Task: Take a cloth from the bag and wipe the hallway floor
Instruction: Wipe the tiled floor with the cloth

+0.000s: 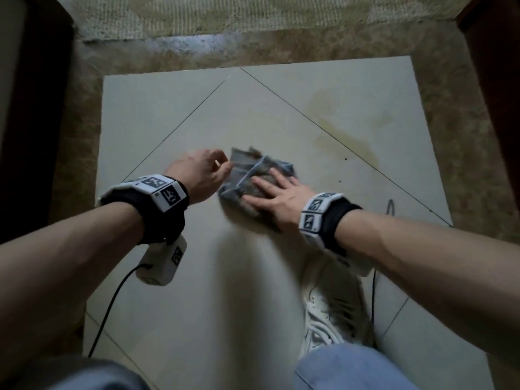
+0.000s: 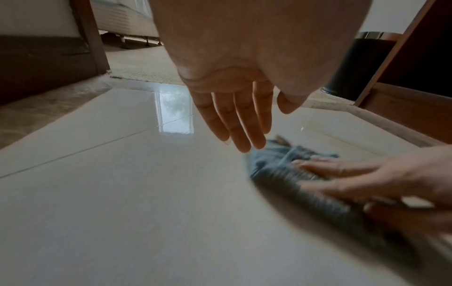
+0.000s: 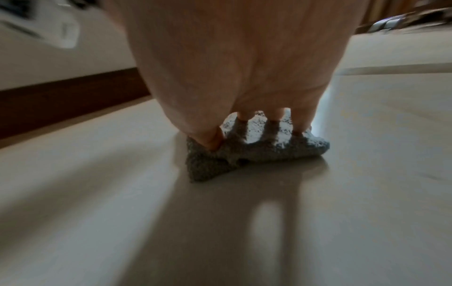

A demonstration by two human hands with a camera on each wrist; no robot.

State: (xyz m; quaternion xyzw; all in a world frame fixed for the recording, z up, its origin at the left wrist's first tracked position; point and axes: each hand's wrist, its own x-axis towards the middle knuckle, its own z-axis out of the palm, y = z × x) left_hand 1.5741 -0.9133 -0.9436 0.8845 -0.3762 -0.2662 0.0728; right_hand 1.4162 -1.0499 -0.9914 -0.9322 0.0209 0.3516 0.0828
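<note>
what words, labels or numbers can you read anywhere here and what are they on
No readable words or numbers in any view.
Left wrist band: black-and-white coded squares, patterns only, plus one tiny mark too small to read.
Right wrist band: the same kind of squares, no text.
White box under the left wrist: one coded square, no text.
Cloth, shoe: no label visible.

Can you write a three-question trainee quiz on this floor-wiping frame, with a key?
1. True or false: the left hand grips the cloth.
2. Which hand presses the cloth onto the floor tile? A left, B right, C both.
3. Fill in: a yellowish stain lies beyond the cloth, to the ____.

Key: 1 false, it hovers beside it with fingers straight; 2 B, the right hand lies flat on it; 3 right.
</note>
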